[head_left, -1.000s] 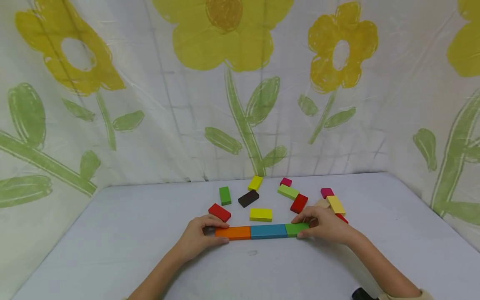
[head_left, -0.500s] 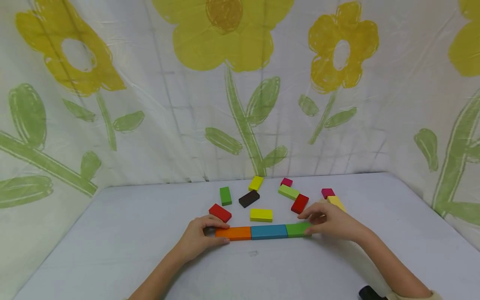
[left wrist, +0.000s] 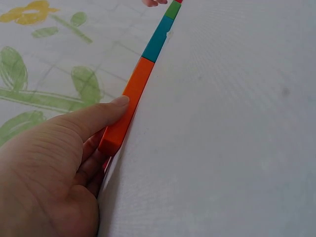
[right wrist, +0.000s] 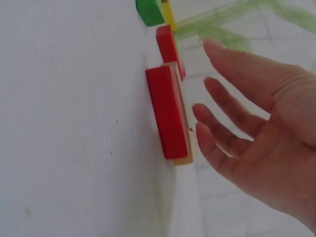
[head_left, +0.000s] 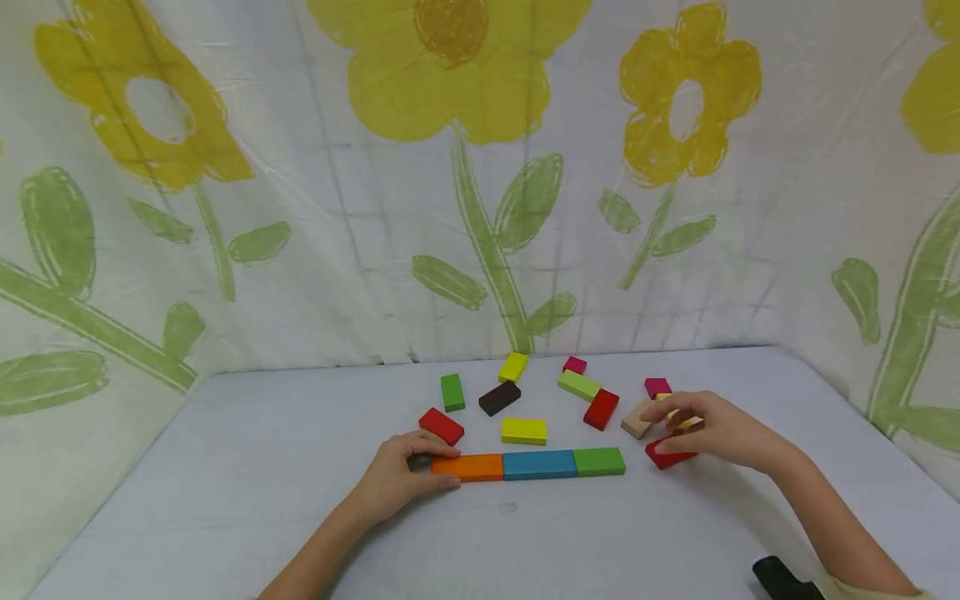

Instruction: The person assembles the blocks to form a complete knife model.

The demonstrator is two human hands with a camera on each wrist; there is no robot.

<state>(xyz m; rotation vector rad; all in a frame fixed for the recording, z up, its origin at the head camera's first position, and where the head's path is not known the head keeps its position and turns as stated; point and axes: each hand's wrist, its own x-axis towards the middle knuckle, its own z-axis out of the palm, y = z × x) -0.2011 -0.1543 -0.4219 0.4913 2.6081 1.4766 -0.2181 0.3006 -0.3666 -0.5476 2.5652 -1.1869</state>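
Observation:
In the head view an orange block (head_left: 480,468), a blue block (head_left: 538,465) and a green block (head_left: 598,462) lie end to end in a straight row. My left hand (head_left: 401,471) pinches the orange block near its left end, thumb on the near side; the left wrist view shows the thumb against its face. To the right of the row, my right hand (head_left: 723,429) hovers over a red block (head_left: 663,457). In the right wrist view its fingers are spread, apart from that block. A pale yellow block is partly hidden behind this hand.
Behind the row lie a yellow block (head_left: 523,431), a red block (head_left: 441,426), a dark brown block (head_left: 499,398) and a beige block (head_left: 636,419), among several others. A flower-printed cloth (head_left: 337,300) hangs at the table's back edge.
My right hand has left the green block and moved right to above the red block, exposing the row's right end and the beige block. The left hand stays on the orange block.

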